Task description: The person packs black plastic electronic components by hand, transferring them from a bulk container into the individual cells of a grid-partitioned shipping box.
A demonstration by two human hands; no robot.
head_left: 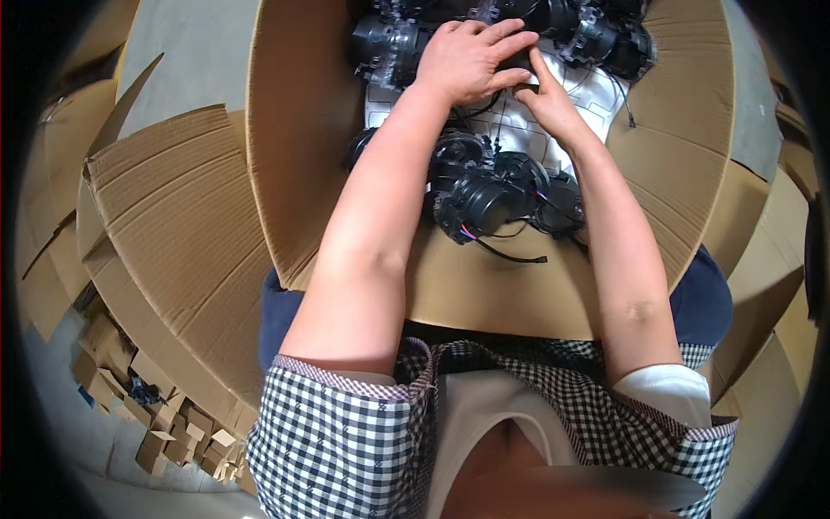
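Inside a deep cardboard box, both my hands come together at the far middle, around a black wired unit (519,60) that they largely cover. My left hand (469,60) lies across its top and left, fingers spread around it, thumb towards the right hand. From the right, my right hand (552,102) closes on it with index finger and thumb; its other fingers are hidden. A thin black cable (484,108) runs out beneath the left hand. Nearer to me sits a cluster of black round units (488,201) with clear plastic parts and loose leads.
More such units (605,43) line the box's far side, over a white, line-patterned sheet (566,108). The box walls (303,147) rise around my arms. A large opened flap (173,216) leans out at left. Small cartons (186,437) lie on the floor, lower left.
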